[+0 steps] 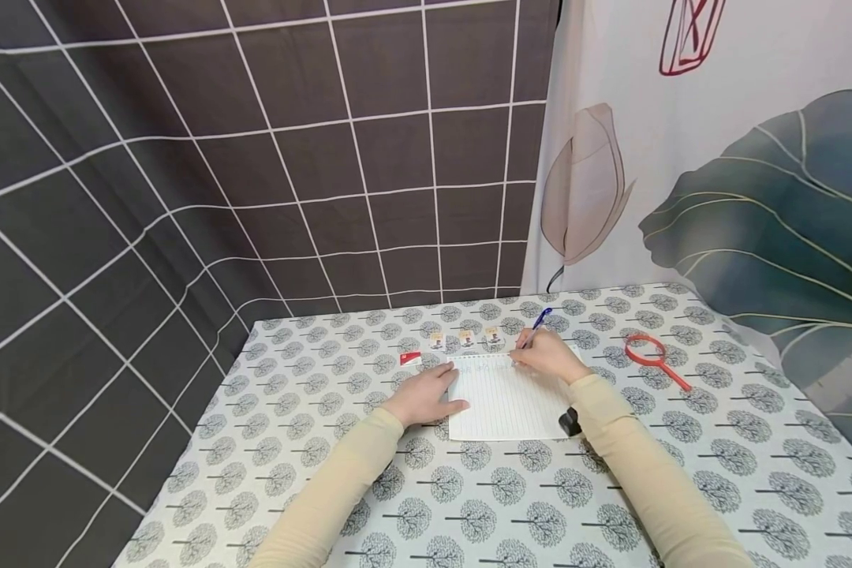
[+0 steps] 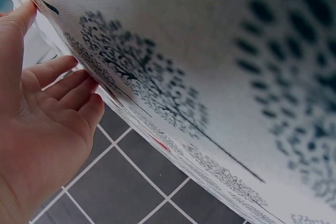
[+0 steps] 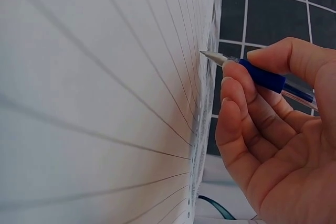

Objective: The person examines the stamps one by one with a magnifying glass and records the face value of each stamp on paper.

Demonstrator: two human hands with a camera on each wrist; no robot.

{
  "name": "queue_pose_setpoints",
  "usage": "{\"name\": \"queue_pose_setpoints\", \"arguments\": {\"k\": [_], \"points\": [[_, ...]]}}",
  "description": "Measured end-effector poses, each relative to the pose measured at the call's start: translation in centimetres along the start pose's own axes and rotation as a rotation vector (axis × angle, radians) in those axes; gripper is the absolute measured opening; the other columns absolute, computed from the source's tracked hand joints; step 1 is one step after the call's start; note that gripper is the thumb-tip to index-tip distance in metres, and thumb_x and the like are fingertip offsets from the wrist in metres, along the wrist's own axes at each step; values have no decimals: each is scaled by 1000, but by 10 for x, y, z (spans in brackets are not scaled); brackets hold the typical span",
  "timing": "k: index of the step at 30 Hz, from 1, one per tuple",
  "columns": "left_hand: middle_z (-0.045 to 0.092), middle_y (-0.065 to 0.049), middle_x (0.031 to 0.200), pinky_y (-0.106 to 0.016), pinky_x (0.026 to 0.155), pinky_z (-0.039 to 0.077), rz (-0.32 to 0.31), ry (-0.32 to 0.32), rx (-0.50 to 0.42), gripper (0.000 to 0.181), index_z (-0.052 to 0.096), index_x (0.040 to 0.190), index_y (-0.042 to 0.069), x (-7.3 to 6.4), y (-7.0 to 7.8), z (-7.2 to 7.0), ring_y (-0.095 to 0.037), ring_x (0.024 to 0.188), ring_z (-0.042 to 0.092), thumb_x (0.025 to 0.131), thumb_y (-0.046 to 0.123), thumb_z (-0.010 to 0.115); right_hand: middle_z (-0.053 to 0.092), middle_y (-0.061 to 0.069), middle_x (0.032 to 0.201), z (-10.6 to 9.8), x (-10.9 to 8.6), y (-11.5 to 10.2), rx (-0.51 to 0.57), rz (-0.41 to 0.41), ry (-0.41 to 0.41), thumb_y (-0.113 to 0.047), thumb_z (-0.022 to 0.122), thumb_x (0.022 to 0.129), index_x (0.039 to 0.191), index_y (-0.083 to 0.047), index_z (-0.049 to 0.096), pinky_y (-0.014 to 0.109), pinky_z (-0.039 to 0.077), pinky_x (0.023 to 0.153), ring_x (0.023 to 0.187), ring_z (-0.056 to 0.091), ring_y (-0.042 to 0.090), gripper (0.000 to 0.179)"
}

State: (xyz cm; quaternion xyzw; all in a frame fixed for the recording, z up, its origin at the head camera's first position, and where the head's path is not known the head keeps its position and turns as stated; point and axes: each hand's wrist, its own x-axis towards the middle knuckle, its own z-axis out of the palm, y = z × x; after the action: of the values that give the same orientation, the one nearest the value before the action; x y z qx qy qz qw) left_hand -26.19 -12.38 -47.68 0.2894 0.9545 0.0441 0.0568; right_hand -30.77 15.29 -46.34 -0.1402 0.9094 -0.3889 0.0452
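A lined sheet of paper point(image 1: 504, 406) lies on the table, with faint blue writing along its upper lines. My right hand point(image 1: 548, 356) pinches a blue pen point(image 1: 542, 317) over the top part of the sheet. In the right wrist view the pen's blue grip point(image 3: 265, 77) sits between thumb and fingers, its tip right at the paper's surface. My left hand point(image 1: 426, 394) rests at the sheet's left edge, thumb and fingertips reaching onto it. The left wrist view shows its fingers point(image 2: 68, 85) relaxed, nothing gripped.
Beyond the sheet stand three small picture cards point(image 1: 466, 339) in a row, and a red and white card point(image 1: 410, 358) lies to their left. A red magnifying glass point(image 1: 652, 361) is on the right. The tablecloth point(image 1: 497, 521) has a tree print; a dark checked curtain point(image 1: 390, 158) hangs behind.
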Motion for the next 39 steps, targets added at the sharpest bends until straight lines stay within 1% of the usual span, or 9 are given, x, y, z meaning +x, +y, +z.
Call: {"name": "queue_pose_setpoints", "arguments": {"k": [6, 12, 16, 19, 22, 26, 29, 35, 39], "points": [[36, -14, 160, -43, 117, 36, -5, -1, -4, 78, 43, 152, 5, 0, 1, 1, -29, 145, 38, 99, 61, 50, 63, 3, 65, -1, -1, 0, -2, -11, 7, -20, 68, 90, 88, -8, 64, 31, 49, 67, 59, 57, 16, 12], [37, -14, 160, -44, 116, 37, -7, 3, -19, 77, 44, 152, 5, 1, 1, 1, -29, 144, 39, 99, 60, 52, 63, 5, 64, -2, -4, -1, 13, -14, 18, -18, 69, 91, 88, -7, 65, 31, 50, 70, 59, 58, 17, 12], [36, -14, 160, -43, 117, 37, -7, 1, -22, 77, 43, 152, 5, 0, 2, 0, -29, 144, 39, 99, 60, 52, 63, 4, 65, -2, -4, -1, 30, -13, 26, -19, 68, 91, 91, -6, 65, 30, 49, 67, 59, 55, 15, 13], [36, -14, 160, -43, 117, 37, -5, 3, -21, 77, 43, 152, 5, 0, 2, -1, -29, 144, 39, 99, 60, 51, 65, 4, 73, -4, -5, -1, 26, -19, 36, -20, 68, 93, 92, -4, 67, 30, 50, 68, 63, 55, 15, 16], [36, -14, 160, -43, 117, 36, -2, 0, -23, 77, 43, 152, 5, -1, 2, -3, -30, 145, 39, 99, 60, 51, 68, 5, 82, -6, -7, 1, 12, -33, 53, -20, 68, 94, 93, -2, 69, 34, 52, 74, 69, 59, 18, 18], [36, -15, 159, -44, 117, 36, 0, -2, -25, 78, 44, 151, 4, -2, 3, -4, -31, 144, 39, 98, 60, 52, 71, 7, 90, -10, -6, 4, 0, -70, 89, -17, 70, 92, 96, -5, 68, 39, 55, 79, 79, 65, 22, 13], [37, -15, 159, -43, 117, 36, -1, -3, -20, 78, 44, 151, 4, -2, 3, -5, -31, 144, 38, 98, 60, 53, 72, 8, 91, -13, -5, 7, 6, -96, 119, -14, 72, 90, 96, -6, 67, 37, 54, 77, 81, 66, 22, 11], [36, -15, 160, -42, 118, 35, 1, -6, -16, 78, 43, 152, 4, -1, 2, -4, -30, 145, 38, 99, 60, 51, 72, 9, 86, -22, -7, 9, 60, -134, 141, -9, 73, 89, 95, -2, 67, 27, 52, 64, 71, 64, 18, 10], [35, -14, 160, -43, 119, 33, 4, -4, -18, 78, 44, 152, 5, -1, 1, -4, -30, 147, 34, 99, 61, 51, 73, 11, 91, -29, -10, 11, 72, -149, 141, -6, 72, 89, 96, -3, 67, 27, 54, 65, 75, 66, 19, 9]]}}
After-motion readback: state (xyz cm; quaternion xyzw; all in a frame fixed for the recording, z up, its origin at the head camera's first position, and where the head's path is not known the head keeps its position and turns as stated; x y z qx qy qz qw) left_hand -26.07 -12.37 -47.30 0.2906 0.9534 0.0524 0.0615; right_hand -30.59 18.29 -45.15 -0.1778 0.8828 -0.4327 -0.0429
